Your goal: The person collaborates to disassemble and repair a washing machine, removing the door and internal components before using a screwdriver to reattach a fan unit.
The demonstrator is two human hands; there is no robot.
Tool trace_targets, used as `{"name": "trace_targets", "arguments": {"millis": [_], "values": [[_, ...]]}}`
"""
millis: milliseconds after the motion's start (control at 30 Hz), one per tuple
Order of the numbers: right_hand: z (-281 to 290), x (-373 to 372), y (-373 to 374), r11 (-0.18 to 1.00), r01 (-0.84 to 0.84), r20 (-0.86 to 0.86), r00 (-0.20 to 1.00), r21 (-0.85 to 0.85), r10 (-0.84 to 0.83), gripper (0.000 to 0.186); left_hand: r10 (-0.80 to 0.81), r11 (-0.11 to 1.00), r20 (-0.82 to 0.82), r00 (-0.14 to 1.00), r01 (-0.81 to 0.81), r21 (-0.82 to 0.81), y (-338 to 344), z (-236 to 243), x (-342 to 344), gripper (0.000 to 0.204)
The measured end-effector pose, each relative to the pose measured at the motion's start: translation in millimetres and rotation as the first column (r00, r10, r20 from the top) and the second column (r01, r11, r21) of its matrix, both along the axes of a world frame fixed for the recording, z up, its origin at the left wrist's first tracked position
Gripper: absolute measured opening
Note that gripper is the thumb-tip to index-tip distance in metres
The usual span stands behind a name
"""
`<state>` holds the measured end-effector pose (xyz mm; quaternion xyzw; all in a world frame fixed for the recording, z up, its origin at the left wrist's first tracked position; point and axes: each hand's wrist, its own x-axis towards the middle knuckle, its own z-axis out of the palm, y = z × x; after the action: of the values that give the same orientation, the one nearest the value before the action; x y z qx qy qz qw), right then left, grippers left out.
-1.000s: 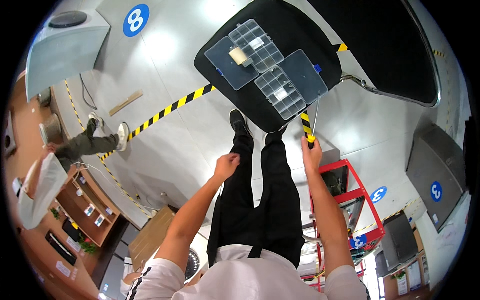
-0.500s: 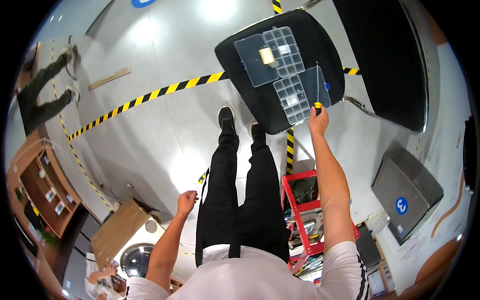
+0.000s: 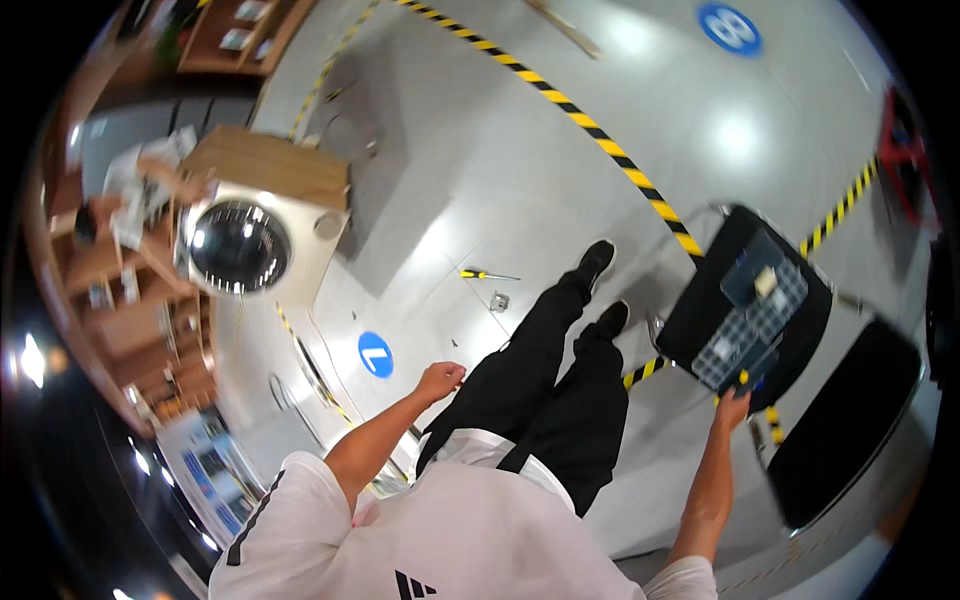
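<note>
My right hand (image 3: 732,404) is closed on a yellow-handled screwdriver (image 3: 742,378) at the near edge of a black chair seat (image 3: 695,300), beside open clear compartment boxes (image 3: 735,338). A beige block (image 3: 766,282) sits on the boxes farther back. Near my left leg, my left hand (image 3: 441,381) hangs with fingers curled; whatever it holds, if anything, is too small to make out. Another yellow-handled screwdriver (image 3: 478,274) and a small metal piece (image 3: 499,301) lie on the floor left of my feet.
A person (image 3: 135,200) leans over a white front-loading washing machine (image 3: 315,260) with cardboard (image 3: 260,155) behind it at the left. A black chair backrest (image 3: 840,420) stands at the right; red metal framework (image 3: 900,160) is at the far right. Striped tape (image 3: 570,110) crosses the floor.
My view has swung leftward, bringing the washer and the floor screwdriver into clear view and shifting the chair lower right in frame. The screwdriver in my right hand appears lower, over the boxes.
</note>
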<state>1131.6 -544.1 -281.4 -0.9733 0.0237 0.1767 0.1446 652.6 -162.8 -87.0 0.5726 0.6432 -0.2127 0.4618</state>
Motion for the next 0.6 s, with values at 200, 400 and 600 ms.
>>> {"name": "trace_targets", "arguments": {"millis": [200, 400, 600], "values": [[21.7, -41.3, -24.6, 0.828, -0.553, -0.126, 0.818, 0.092, 0.561, 0.041, 0.117, 0.986, -0.063, 0.991, -0.109, 0.126, -77.6, 45.4, -66.8, 0.026], [70.5, -44.9, 72.8, 0.652, -0.729, -0.244, 0.606, 0.211, 0.757, 0.034, 0.38, 0.914, -0.103, 0.919, -0.355, 0.199, -173.2, 33.6, -143.6, 0.029], [114.0, -71.2, 210.2, 0.584, -0.8, -0.176, 0.561, 0.139, 0.809, 0.032, 0.429, 0.867, 0.081, 0.9, -0.435, 0.242, -220.8, -54.1, -228.9, 0.03]]}}
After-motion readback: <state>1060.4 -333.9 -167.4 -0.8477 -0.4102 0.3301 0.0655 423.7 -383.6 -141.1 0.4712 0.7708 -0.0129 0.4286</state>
